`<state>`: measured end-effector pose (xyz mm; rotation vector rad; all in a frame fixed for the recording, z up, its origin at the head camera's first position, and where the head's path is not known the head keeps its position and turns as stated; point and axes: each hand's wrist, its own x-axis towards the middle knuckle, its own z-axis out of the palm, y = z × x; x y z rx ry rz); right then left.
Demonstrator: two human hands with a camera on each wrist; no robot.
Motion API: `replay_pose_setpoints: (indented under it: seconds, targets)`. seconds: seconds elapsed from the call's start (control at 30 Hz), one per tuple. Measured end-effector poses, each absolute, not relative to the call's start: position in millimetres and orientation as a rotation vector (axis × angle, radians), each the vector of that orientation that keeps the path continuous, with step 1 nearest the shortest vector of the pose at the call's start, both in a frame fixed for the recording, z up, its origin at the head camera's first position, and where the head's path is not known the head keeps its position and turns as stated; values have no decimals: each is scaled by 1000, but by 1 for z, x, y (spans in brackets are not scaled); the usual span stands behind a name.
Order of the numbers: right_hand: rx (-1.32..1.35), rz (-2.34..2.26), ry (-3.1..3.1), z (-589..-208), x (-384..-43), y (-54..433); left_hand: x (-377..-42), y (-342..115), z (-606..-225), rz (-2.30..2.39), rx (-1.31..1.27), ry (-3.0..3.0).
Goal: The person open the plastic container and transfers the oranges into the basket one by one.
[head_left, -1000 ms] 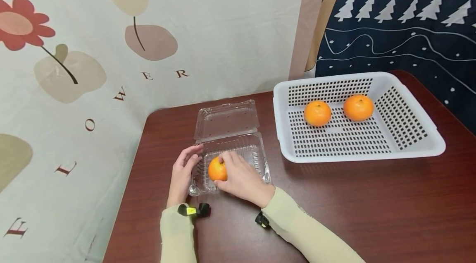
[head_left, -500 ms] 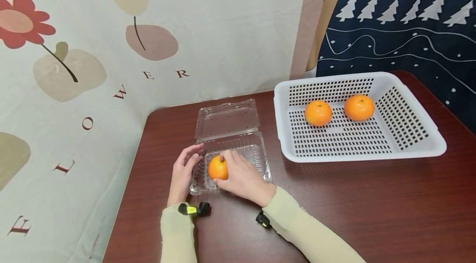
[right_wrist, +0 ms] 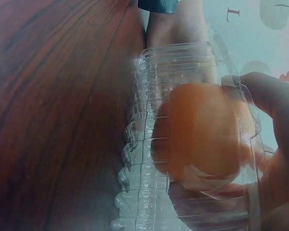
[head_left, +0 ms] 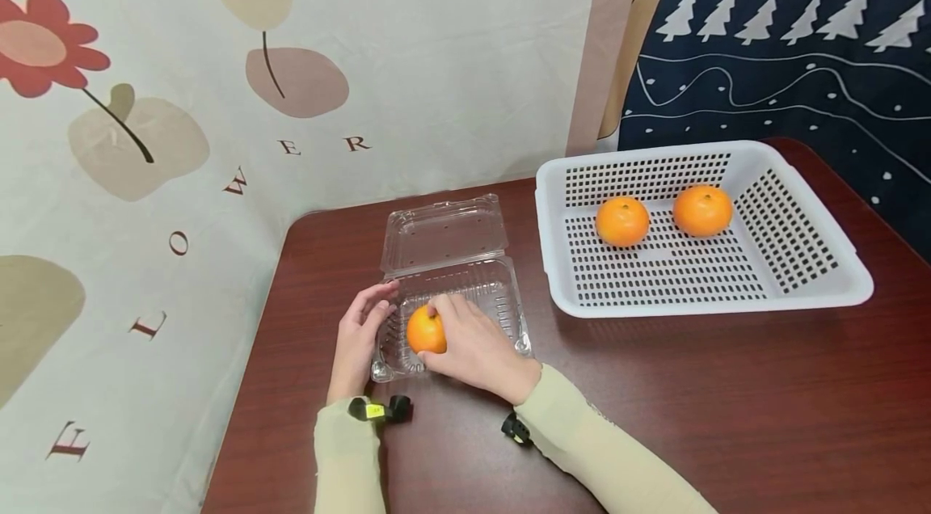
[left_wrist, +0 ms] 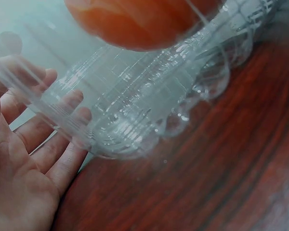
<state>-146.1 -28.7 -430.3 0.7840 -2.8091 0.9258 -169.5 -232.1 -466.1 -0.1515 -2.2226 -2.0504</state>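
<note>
An orange [head_left: 426, 330] sits inside the left part of a clear plastic clamshell box [head_left: 502, 288], low in its base. My right hand [head_left: 476, 348] holds this orange from the right, with the thumb at the front and the fingers over its top. Through the clear wall in the right wrist view, the orange [right_wrist: 202, 134] shows behind the box's side. My left hand [head_left: 356, 336] rests against the box's left side, its fingers relaxed and fairly straight. In the left wrist view, those fingers [left_wrist: 53, 149] lie along the outside of the clear wall. The right fingertips are partly hidden.
The box's clear lid [head_left: 444, 235] lies folded back toward the wall. A white perforated basket [head_left: 669, 308] stands to the right, with two oranges [head_left: 621, 221] in it. Everything is on a dark red wooden table [head_left: 698, 401], with a patterned cloth [head_left: 436, 53] hanging behind.
</note>
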Motion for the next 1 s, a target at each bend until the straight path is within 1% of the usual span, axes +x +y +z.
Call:
replay_pose_setpoints:
  seconds: [0.17, 0.43, 0.73, 1.0]
  targets:
    - [794, 913, -2803, -429, -147, -27, -170, -232, -469, -2034, -149, -2233]
    - [794, 908, -2788, -426, -148, -25, -166, -227, -454, -2058, -142, -2239]
    - [787, 897, -2774, -422, -148, -22, -171, -231, -467, -2073, -151, -2206]
    - [784, 908, -2781, -420, -148, -21, -171, -232, -470, -2062, -157, -2207]
